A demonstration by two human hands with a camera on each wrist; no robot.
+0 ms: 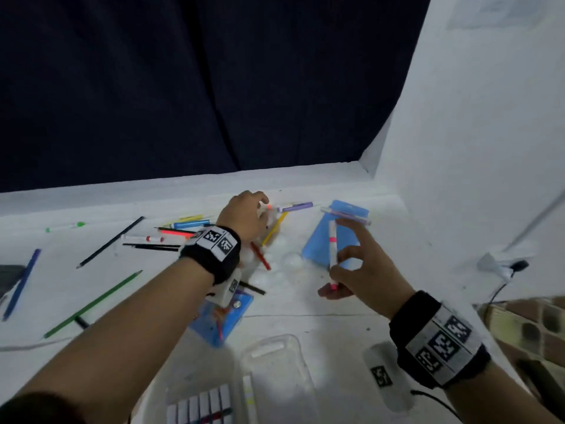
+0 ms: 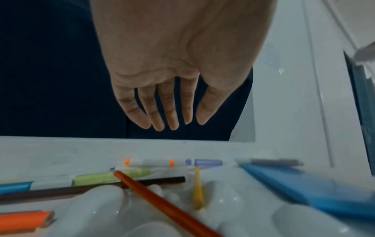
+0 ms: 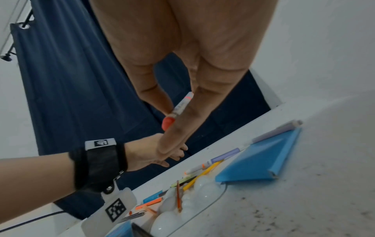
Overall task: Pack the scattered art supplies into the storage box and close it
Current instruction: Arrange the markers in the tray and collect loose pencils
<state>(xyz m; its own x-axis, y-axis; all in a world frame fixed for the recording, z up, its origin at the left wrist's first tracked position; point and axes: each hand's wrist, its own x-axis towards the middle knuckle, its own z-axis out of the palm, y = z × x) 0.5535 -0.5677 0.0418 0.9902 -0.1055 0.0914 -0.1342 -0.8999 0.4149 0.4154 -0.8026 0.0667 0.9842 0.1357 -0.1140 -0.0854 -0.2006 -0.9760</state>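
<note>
The right hand [image 1: 356,270] pinches a pink marker [image 1: 333,255] upright above the table [image 1: 336,304], other fingers spread. The left hand [image 1: 244,217], fingers straight and empty, hovers over the pens at 12 o'clock. The open box [image 1: 275,377] sits at 6 o'clock.

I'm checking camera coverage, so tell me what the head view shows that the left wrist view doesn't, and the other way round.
Only the head view shows the right hand pinching a pink-tipped marker, the clear storage box near the bottom edge, and the long green pencil and blue pencil out to the left. Only the left wrist view shows the left hand's palm with straight, empty fingers. Both show the orange-capped marker, the purple marker, the yellow pencil and the white palette.
</note>
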